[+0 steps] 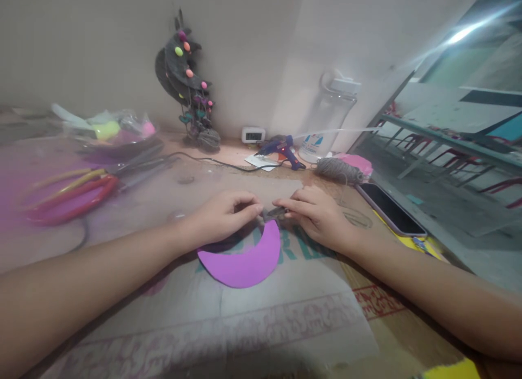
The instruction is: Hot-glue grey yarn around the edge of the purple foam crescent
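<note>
A purple foam crescent (247,259) lies on the cardboard-covered table (285,314) in front of me. My left hand (222,216) rests on its upper left tip with fingers curled in a pinch. My right hand (316,213) is closed at the crescent's upper right tip. Between the two hands runs a short grey strand or small dark piece (272,212), pinched from both sides; I cannot make out exactly what it is.
A blue glue gun (281,149) with its cord, a ball of grey yarn (338,171), a phone (389,207) and a plastic jug (330,118) lie to the right. Red-handled scissors (73,197) and a bag of coloured bits (110,130) are left. A dark crescent ornament (185,80) stands at the wall.
</note>
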{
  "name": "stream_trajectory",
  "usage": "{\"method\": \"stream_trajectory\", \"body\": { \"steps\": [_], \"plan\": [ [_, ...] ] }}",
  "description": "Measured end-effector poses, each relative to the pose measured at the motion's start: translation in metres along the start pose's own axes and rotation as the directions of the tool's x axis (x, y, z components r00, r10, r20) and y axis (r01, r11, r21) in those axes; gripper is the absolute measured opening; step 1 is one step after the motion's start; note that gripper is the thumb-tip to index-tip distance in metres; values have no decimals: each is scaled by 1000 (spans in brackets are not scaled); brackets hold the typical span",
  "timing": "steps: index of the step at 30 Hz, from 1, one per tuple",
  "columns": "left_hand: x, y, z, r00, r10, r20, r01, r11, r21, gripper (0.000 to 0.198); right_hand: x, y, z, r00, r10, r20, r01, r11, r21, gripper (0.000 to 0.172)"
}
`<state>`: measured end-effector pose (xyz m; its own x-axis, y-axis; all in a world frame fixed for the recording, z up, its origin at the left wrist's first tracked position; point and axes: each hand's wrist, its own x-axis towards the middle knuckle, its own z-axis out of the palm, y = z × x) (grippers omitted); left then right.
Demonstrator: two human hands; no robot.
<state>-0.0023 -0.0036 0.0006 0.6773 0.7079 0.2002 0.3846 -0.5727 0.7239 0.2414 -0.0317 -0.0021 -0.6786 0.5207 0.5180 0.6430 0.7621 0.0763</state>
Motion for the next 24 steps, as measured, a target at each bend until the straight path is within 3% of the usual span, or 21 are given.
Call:
{"method": "stream_trajectory", "body": {
  "steps": [14, 24],
  "plan": [
    [0, -3, 1, 1000, 1, 12, -1, 999, -45, 34, -1, 1, 0, 1000, 24, -4, -24, 998, 57, 30],
    [1, -5, 2, 1000, 10, 17, -9, 999, -34, 34, 1, -2, 0, 1000, -2, 10, 2, 1000, 5, 29]
  ]
}}
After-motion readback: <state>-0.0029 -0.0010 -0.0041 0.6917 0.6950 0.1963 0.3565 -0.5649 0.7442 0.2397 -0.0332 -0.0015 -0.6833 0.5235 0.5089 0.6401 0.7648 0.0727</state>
